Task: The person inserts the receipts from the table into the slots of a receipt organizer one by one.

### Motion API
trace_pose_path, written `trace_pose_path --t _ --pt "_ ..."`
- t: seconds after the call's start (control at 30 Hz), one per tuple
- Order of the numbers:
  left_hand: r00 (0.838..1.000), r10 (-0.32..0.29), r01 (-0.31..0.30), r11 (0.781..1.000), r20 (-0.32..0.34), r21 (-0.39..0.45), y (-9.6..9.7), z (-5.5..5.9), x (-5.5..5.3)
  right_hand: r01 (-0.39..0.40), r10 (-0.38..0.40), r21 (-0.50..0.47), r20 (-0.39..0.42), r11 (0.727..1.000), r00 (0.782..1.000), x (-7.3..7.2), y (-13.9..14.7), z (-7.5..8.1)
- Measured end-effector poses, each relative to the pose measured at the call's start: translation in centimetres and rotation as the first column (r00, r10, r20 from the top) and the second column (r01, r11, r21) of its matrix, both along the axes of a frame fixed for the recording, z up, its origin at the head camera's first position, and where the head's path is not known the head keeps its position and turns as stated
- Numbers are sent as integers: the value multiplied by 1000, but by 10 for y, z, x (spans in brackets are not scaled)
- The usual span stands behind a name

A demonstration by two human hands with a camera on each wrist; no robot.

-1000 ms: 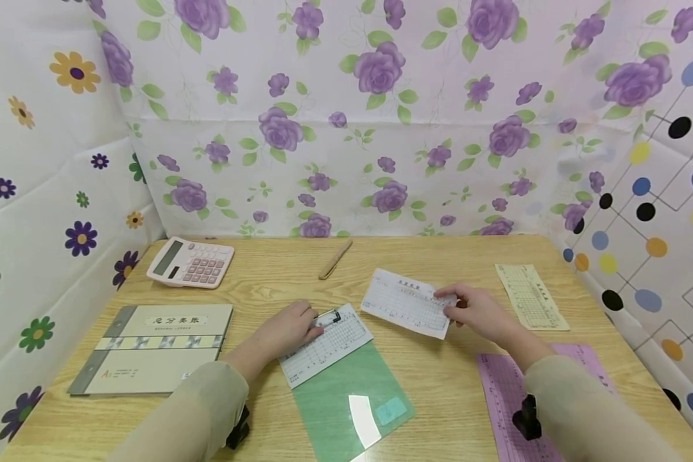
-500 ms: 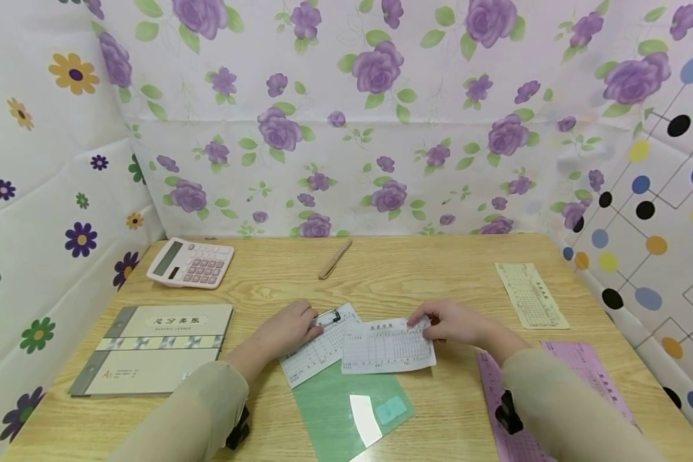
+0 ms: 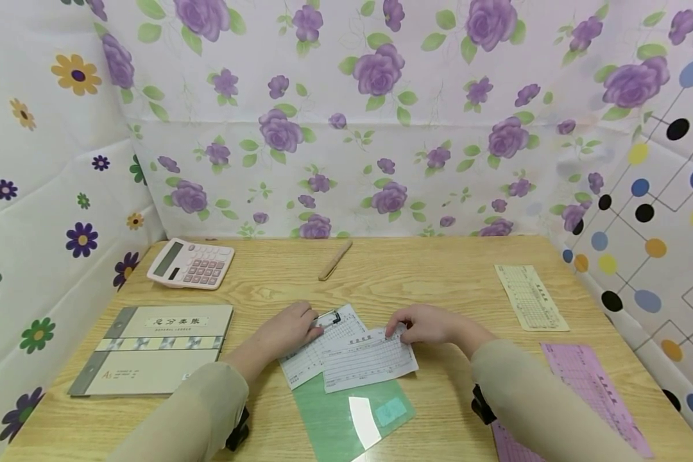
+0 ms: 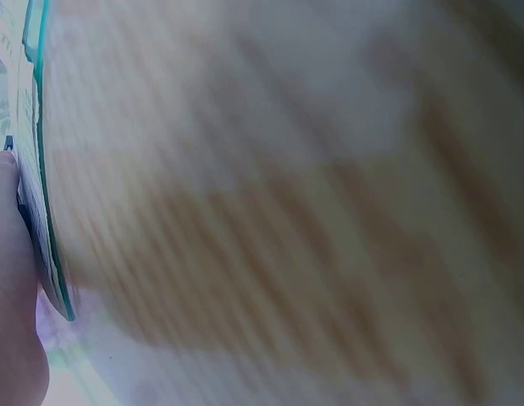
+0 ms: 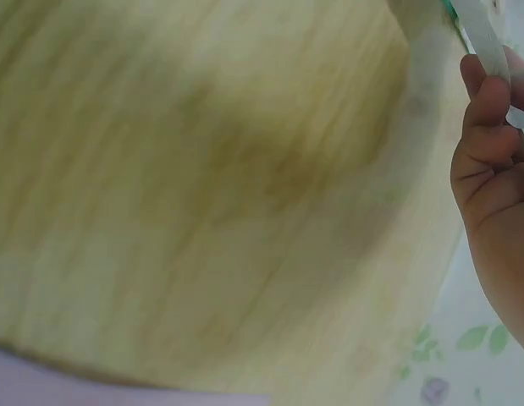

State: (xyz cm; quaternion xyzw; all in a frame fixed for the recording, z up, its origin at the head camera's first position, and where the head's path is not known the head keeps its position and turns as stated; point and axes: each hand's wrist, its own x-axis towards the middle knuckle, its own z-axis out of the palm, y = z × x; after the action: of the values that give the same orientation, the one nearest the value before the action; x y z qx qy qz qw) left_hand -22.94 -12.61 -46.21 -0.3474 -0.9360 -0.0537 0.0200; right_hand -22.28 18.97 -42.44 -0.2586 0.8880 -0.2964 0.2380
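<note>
My left hand (image 3: 289, 328) grips the top of the green clear clipboard (image 3: 329, 417), thumb beside its metal clip (image 3: 336, 317). A white printed form (image 3: 300, 369) lies under the clip, partly hidden by that hand. My right hand (image 3: 427, 322) pinches the upper right corner of a second white form (image 3: 366, 366), which overlaps the first one and the board. In the right wrist view, thumb and fingers hold the paper's edge (image 5: 483, 38). The left wrist view catches only the thumb side of the left hand (image 4: 12, 288) against the board's edge (image 4: 46, 182).
A pink calculator (image 3: 193, 264) and a cream account book (image 3: 156, 350) lie at the left. Behind the clipboard is a tan pen (image 3: 335, 260). A yellow form (image 3: 532, 298) sits at the right, with pink sheets (image 3: 597, 388) partly under the right sleeve.
My right hand has carried the second white form leftward and toward me, from beside the clipboard to over it, turning it slightly. My left hand has stayed at the clip.
</note>
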Motion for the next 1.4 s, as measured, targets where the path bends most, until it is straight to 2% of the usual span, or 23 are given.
trace_pose_path --t 0.17,0.3,0.37,0.47,0.57,0.73,0.97,1.4 --pt "1000 4 -4 1000 -3 -5 0 0 0 -46 45 26 4 999 999 -5 -14 5" --pt "1000 6 -6 1000 -2 -7 1 -1 -1 -73 73 10 4 997 997 -7 -23 8" --pt "1000 10 -10 1000 3 -6 1 -1 -1 -79 79 -2 -20 997 997 -7 -25 7" --pt "1000 14 -14 1000 4 -8 1 -1 -1 -48 47 -26 -49 999 998 -7 -28 2" --pt "1000 17 -17 1000 2 -7 2 -1 -1 17 -20 -43 -77 999 997 -6 -30 -5" --pt "1000 17 -17 1000 -2 -10 1 -2 -2 84 -92 -61 -135 995 987 -2 -36 -14" --pt "1000 6 -6 1000 -4 -10 0 0 -2 97 -109 -73 -183 993 977 3 -50 -19" --pt "999 -11 11 1000 -39 -1 1 -2 -3 116 -132 -105 -160 988 978 6 -68 -26"
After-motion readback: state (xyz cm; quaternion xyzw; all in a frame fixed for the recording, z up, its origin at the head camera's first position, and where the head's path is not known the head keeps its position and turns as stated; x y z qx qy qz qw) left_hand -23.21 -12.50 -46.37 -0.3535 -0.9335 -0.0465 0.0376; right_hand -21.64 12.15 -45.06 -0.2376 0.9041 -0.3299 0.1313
